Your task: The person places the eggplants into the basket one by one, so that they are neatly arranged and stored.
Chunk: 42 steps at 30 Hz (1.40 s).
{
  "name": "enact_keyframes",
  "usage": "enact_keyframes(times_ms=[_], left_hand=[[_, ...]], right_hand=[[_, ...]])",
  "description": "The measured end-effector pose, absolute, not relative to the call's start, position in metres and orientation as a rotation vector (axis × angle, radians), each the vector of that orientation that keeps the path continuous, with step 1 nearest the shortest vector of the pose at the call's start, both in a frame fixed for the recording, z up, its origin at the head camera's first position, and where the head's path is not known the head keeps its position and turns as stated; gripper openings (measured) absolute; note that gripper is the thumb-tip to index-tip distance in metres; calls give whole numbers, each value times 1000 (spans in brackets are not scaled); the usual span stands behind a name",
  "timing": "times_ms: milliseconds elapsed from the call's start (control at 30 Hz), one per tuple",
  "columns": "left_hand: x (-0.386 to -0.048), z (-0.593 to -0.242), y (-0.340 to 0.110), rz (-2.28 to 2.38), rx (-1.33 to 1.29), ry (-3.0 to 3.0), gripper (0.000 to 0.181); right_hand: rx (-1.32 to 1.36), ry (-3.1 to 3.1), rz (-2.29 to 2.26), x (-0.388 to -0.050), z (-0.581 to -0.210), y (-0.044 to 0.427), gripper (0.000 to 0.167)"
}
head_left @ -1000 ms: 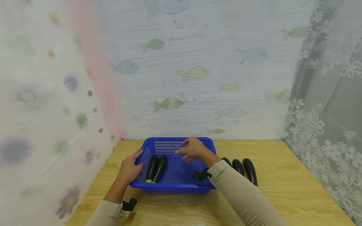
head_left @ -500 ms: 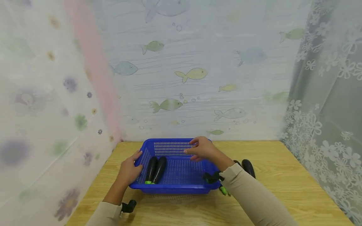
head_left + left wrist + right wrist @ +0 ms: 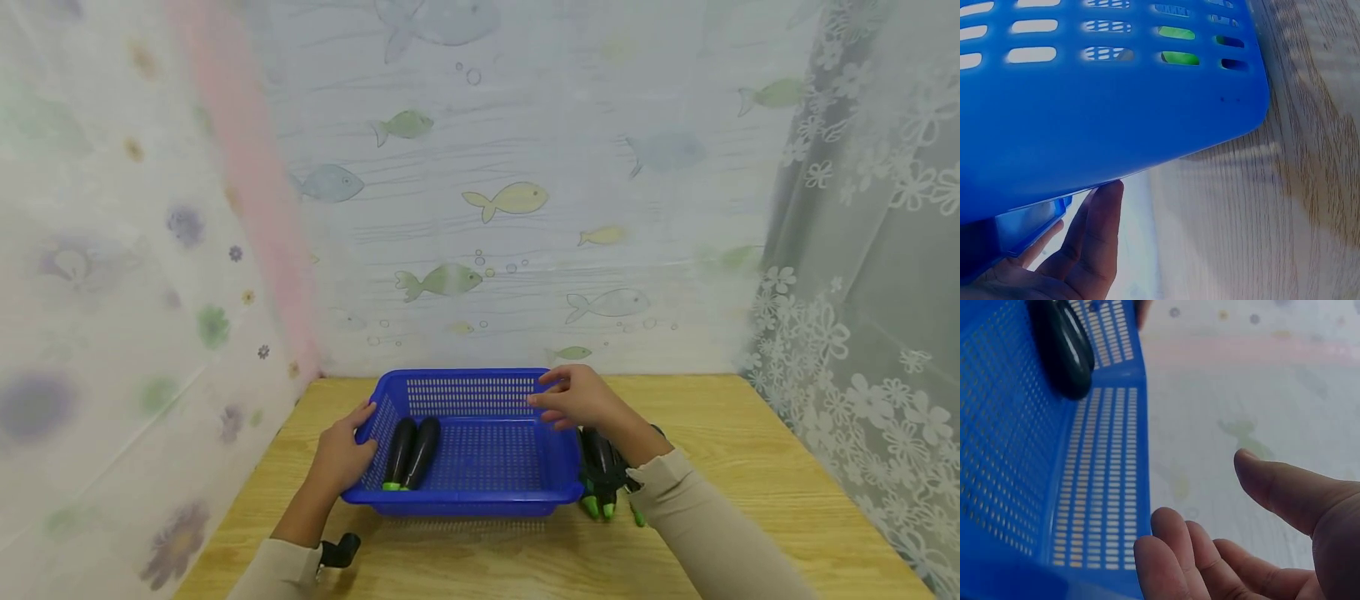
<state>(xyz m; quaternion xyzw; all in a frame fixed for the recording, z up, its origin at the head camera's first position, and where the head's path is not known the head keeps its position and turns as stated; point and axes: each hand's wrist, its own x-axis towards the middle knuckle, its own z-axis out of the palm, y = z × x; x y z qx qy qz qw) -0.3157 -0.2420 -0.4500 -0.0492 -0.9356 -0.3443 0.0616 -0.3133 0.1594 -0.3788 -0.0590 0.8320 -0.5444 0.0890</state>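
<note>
A blue plastic basket [image 3: 465, 497] with slotted walls stands on the table in the head view. Two dark eggplants [image 3: 424, 450] lie side by side at its left end, green stem ends toward me. My left hand [image 3: 343, 450] grips the basket's left rim; in the left wrist view its fingers [image 3: 1102, 231] touch the rim's edge. Above the right rim hovers my right hand [image 3: 577, 400], fingers loosely bent and holding nothing. The right wrist view shows its thumb and fingers [image 3: 1172, 550] well apart. More eggplants [image 3: 598, 454] lie right of the basket, partly hidden by my right wrist and its camera.
The wood-patterned table [image 3: 735, 500] extends right of the eggplants and in front of the basket. Behind it hangs a fish-print sheet [image 3: 517, 250]. A lace curtain [image 3: 862, 333] borders the right side.
My right hand has moved right, from over the basket's middle to above its right rim, uncovering more of the basket. The left hand stays on the left rim.
</note>
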Motion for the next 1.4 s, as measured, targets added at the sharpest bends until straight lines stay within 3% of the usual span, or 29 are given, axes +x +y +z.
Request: enact_keyframes(times_ms=[1133, 1400], left_hand=[[-316, -449, -241, -989, -165, -2819, 68], [-317, -449, -241, -1002, -149, -2832, 68]], right_hand=[[142, 2593, -1446, -297, -418, 289, 69], [181, 2616, -1418, -292, -427, 307, 64]])
